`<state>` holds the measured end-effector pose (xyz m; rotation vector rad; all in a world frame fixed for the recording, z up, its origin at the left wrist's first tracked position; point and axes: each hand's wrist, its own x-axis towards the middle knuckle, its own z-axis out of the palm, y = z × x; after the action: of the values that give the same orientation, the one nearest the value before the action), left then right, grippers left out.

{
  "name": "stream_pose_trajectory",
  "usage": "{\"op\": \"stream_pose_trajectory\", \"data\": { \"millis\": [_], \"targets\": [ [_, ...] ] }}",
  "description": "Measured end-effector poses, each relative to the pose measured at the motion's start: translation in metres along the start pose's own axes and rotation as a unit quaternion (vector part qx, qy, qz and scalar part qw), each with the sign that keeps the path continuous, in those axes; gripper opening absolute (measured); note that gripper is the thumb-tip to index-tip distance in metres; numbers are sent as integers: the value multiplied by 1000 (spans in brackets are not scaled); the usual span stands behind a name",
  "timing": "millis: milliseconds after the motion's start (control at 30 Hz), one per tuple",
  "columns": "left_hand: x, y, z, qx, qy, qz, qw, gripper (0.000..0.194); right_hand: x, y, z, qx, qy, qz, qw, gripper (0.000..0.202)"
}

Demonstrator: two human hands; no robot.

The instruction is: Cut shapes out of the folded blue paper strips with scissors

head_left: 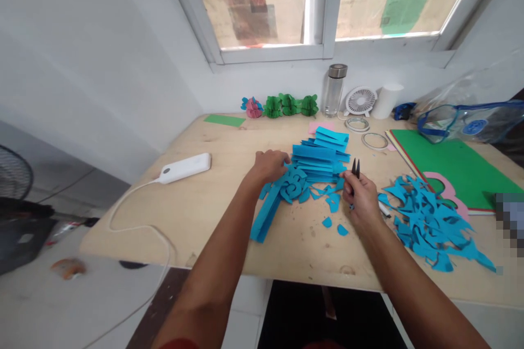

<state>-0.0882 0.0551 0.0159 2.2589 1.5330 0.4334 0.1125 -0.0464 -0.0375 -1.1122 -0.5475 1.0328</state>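
Observation:
Folded blue paper strips (313,161) lie stacked in the middle of the table. My left hand (271,166) is at the left side of this stack, fingers bent down by the paper; whether it grips any is hidden. Just below are cut blue curled pieces (293,185) and a long folded blue strip (268,215). At the stack's right edge, my right hand (360,193) is closed around dark scissors (356,169), their blades pointing up and slightly apart. Its fingertips touch a bit of blue paper. Small blue scraps (332,203) lie between the hands.
A pile of blue offcuts (429,218) lies right of my right hand, near green sheets (462,166). Along the wall stand green paper shapes (289,104), a glass bottle (334,90) and a small fan (361,101). A white corded device (186,168) lies at left.

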Motion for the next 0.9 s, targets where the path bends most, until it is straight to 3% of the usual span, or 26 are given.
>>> {"op": "stream_pose_trajectory", "data": {
  "millis": [67, 133, 233, 300, 400, 500, 733, 900],
  "targets": [
    [-13, 9, 4, 64, 37, 19, 997, 20, 1, 0, 0, -5, 8, -12, 1000, 28],
    [-33, 21, 14, 136, 24, 91, 986, 20, 1, 0, -1, -3, 16, -24, 1000, 27],
    [-66, 39, 43, 161, 5, 167, 973, 23, 2, 0, -1, 8, 24, -39, 999, 26],
    [-83, 48, 68, 168, 26, 216, 961, 40, 2, 0, -1, 17, 27, -51, 998, 25],
    [-96, 58, 101, 174, 29, 202, 963, 58, 1, -1, -1, 27, 35, -74, 996, 23],
    [-103, 70, 122, 151, 18, 161, 975, 62, -1, -5, 1, 36, 44, -89, 994, 21],
    [-126, 107, 145, 54, -17, 204, 977, 58, -14, -34, 7, 30, 32, -129, 991, 19],
    [-114, 139, 161, -27, -4, 241, 970, 50, -26, -57, 3, 30, 28, -168, 985, 16]
  ]
}}
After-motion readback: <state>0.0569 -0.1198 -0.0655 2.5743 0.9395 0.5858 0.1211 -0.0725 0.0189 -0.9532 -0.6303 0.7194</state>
